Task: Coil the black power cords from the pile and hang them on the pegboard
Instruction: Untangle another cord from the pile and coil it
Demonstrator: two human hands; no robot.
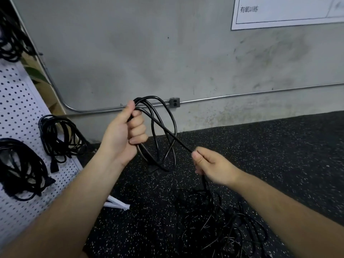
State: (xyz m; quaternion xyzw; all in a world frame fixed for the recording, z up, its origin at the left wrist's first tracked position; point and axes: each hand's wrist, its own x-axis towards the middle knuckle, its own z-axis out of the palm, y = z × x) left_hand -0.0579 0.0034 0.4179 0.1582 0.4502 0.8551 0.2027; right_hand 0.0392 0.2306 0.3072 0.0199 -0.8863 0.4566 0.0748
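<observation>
— Left hand (128, 131) is clenched round the coil (160, 131), held up before the wall; right hand (210, 164) pinches the power cord (167, 132) running up from the floor pile (219, 220).

— I'd say match each loop's size and untwist as it feeds, then hang it on the pegboard (20, 101).
</observation>
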